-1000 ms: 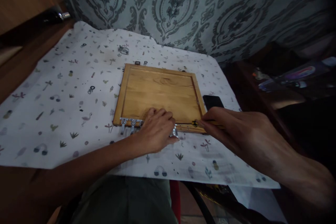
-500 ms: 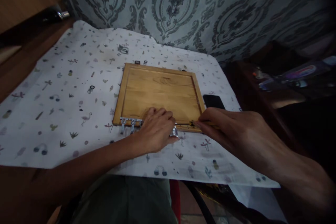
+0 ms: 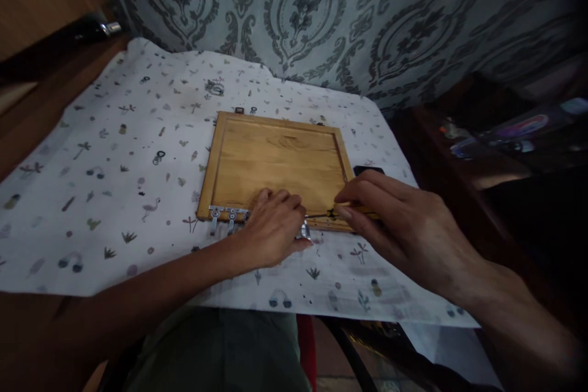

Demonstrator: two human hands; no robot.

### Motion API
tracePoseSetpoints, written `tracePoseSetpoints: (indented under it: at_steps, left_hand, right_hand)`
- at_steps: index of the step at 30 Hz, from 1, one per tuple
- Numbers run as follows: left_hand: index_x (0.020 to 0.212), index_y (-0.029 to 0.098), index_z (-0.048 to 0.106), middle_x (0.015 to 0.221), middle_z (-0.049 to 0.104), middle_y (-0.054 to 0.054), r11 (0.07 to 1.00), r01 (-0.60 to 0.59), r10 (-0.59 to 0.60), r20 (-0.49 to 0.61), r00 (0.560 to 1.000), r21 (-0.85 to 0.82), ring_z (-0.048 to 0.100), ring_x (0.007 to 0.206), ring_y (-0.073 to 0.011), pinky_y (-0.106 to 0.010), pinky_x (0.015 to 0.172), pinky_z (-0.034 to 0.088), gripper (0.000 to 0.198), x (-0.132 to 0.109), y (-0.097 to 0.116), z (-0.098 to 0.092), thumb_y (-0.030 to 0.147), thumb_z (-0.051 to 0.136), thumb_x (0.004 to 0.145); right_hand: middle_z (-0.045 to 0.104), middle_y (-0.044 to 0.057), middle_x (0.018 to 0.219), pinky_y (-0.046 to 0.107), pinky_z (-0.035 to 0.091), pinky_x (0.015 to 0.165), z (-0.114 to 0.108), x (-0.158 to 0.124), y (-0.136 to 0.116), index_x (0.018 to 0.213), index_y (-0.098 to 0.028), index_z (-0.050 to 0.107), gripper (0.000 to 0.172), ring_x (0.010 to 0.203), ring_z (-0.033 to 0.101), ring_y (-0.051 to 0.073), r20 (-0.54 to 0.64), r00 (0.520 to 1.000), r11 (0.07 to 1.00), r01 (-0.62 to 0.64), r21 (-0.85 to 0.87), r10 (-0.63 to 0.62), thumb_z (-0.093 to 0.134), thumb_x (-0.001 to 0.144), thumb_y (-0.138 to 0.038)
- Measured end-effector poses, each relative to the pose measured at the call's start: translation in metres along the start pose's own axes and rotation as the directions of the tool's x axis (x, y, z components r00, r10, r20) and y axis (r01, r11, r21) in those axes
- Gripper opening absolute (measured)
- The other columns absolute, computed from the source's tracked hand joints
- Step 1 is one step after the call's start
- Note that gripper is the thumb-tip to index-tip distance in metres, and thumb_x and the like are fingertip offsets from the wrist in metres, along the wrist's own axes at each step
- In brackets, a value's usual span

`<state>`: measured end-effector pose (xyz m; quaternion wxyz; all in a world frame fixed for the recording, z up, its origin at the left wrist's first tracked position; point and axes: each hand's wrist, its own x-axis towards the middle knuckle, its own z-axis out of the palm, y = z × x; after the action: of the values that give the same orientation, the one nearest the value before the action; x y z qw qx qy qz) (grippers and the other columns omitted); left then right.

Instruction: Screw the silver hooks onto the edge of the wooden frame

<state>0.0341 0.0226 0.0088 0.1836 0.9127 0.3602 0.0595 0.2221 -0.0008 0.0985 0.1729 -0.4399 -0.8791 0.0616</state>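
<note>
A shallow wooden frame with a panel (image 3: 280, 159) lies flat on the table. Along its near edge runs a metal hook rail (image 3: 233, 214) with several small hooks hanging over the side. My left hand (image 3: 275, 226) is closed over the rail and the frame's edge, hiding the middle of the rail. In my right hand (image 3: 399, 220) is a screwdriver (image 3: 328, 214) with a yellow handle, gripped between thumb and fingers. Its thin shaft points left along the near edge, and its tip meets the rail's end by my left fingers; the exact contact is hidden.
A white patterned cloth (image 3: 110, 159) covers the table. A dark phone-like object (image 3: 369, 169) lies just right of the frame, partly behind my right hand. A patterned curtain (image 3: 307, 12) hangs behind. At far right is a plastic bottle (image 3: 519, 127).
My right hand has shifted slightly left and up, its fingers placed differently on the screwdriver, and covers more of the dark object. My left hand and the frame stay put.
</note>
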Motion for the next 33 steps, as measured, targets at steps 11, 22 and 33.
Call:
tracePoseSetpoints:
  at_steps: [11,22,33]
  left_hand:
    - [0.112,0.015,0.068,0.115,0.068,-0.009,0.999,0.036,-0.035,0.037,0.999,-0.037,0.058,0.114,-0.0289,-0.046,0.096,0.039,0.040,-0.001,0.004,-0.007,0.050,0.068,0.091]
    - [0.104,0.013,0.070,0.110,0.068,-0.010,1.000,0.016,-0.016,-0.018,1.000,0.009,0.059,0.114,-0.0302,-0.047,0.097,0.042,0.041,-0.001,0.001,-0.002,0.050,0.071,0.089]
    - [0.103,0.013,0.069,0.109,0.068,-0.010,1.000,-0.005,0.007,-0.062,0.998,0.026,0.059,0.113,-0.0304,-0.046,0.094,0.042,0.041,-0.002,0.000,0.003,0.052,0.069,0.090]
  right_hand:
    - [0.056,-0.001,0.049,0.032,0.046,0.046,0.050,0.016,-0.004,0.057,-0.024,0.052,0.055,0.038,0.048,0.014,-0.173,0.926,0.467,-0.004,0.884,0.335,0.050,0.098,-0.059]
    - [0.017,-0.008,0.042,0.028,0.021,0.035,0.064,0.035,-0.023,0.053,-0.027,0.028,0.064,0.034,0.016,0.011,-0.401,0.666,0.528,0.013,0.849,0.629,0.032,0.099,-0.071]
    - [0.039,-0.006,0.056,0.027,0.034,0.048,0.066,0.022,-0.017,0.073,-0.023,0.060,0.035,0.046,0.036,0.011,-0.319,0.697,0.349,0.104,0.931,0.642,0.060,0.095,-0.050]
